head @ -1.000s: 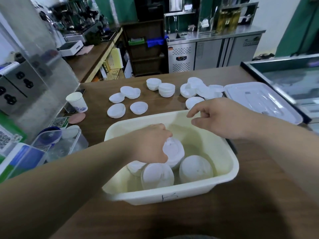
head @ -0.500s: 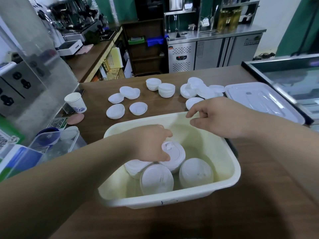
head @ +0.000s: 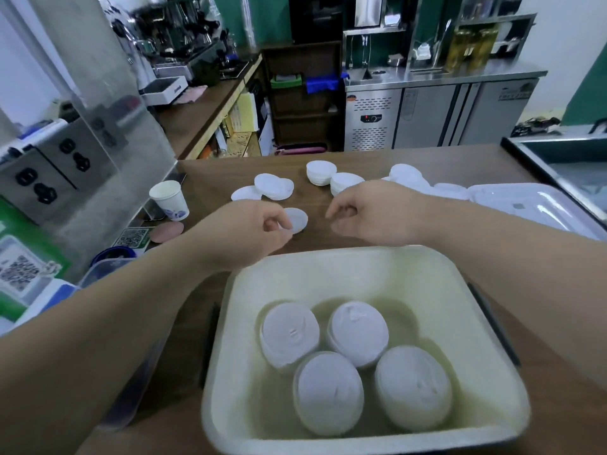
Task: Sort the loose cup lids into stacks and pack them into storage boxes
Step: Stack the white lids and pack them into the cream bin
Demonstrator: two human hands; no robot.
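Cream tub [head: 345,257]: four lid stacks [head: 356,333] are grouped in its near half, with open floor toward the far rim.
Loose lid [head: 297,220]: laid on the counter [head: 315,239] beyond that rim and overlapped by the left hand [head: 249,231], whose fingers are curled; grasp cannot be told.
Right hand [head: 377,215]: loosely curled, nothing held.

Café bar, espresso machine [head: 170,37], steel undercounter fridge [head: 437,113], paper cup [head: 169,200]
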